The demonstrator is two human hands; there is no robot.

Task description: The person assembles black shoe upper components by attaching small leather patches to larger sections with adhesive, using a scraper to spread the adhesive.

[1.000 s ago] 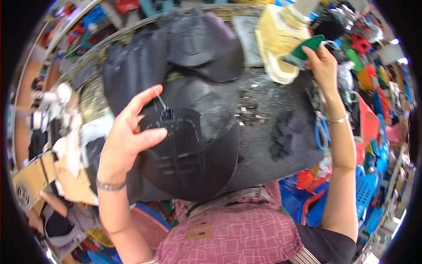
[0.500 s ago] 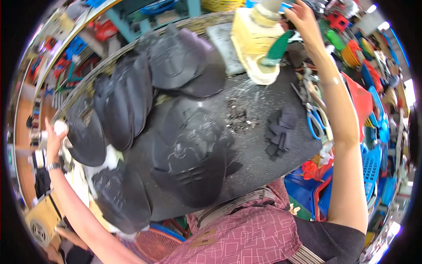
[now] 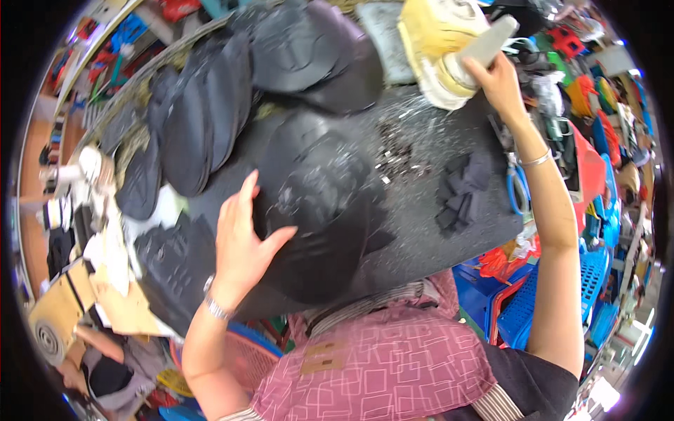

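Observation:
My left hand (image 3: 242, 238) is open, thumb and fingers spread, at the left edge of a stack of black, curved, visor-like pieces (image 3: 319, 256) in the middle of the dark work board. My right hand (image 3: 500, 85) is closed around a pale, tapered, bottle-like piece (image 3: 489, 41) at the far right. That piece leans over the front opening of a cut-open yellowish plastic jug (image 3: 428, 31). Its lower end is partly hidden by my fingers. More black curved pieces (image 3: 203, 116) stand overlapped at the far left, beside another pile (image 3: 298, 49) at the back.
Small dark scraps (image 3: 397, 154) and a heap of black fabric strips (image 3: 463, 193) lie on the board (image 3: 414, 245). Blue-handled scissors (image 3: 518, 188) rest at its right edge. Blue baskets (image 3: 554, 298) stand at the right. Another person (image 3: 116, 365) is at the lower left.
My left hand has come from the far left, beside a white object, to the central stack. My right hand has lowered onto the pale tapered piece, now tilted right. The green bristled piece no longer shows.

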